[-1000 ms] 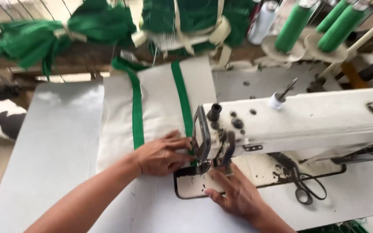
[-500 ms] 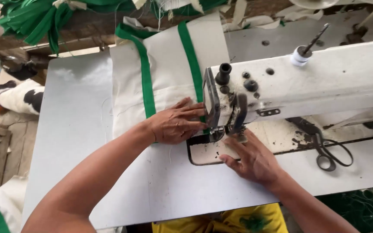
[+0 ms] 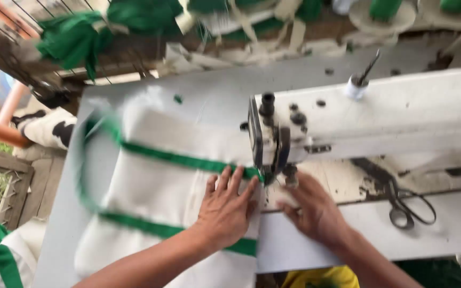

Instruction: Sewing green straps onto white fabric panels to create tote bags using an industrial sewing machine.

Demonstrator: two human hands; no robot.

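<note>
Head view shows the white cloth with green straps lying on the grey table. Left hand presses flat on it, fingers spread. Right hand rests open beside the needle of the white sewing machine. Scissors lie further right.

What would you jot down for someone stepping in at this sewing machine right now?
Left hand: flat on the white cloth, fingertips by the upper green strip, just left of the needle.
Right hand: palm down on the machine bed, right of the needle, fingers at the cloth's edge.
Cloth: spread left of the sewing machine head, one end under the presser foot; a second green strip runs lower down.
Scissors: lying on the bed to the right.
Done: cloth fed to the needle at the upper strip.
Left: cannot tell how much is stitched; the picture is blurred.
</note>
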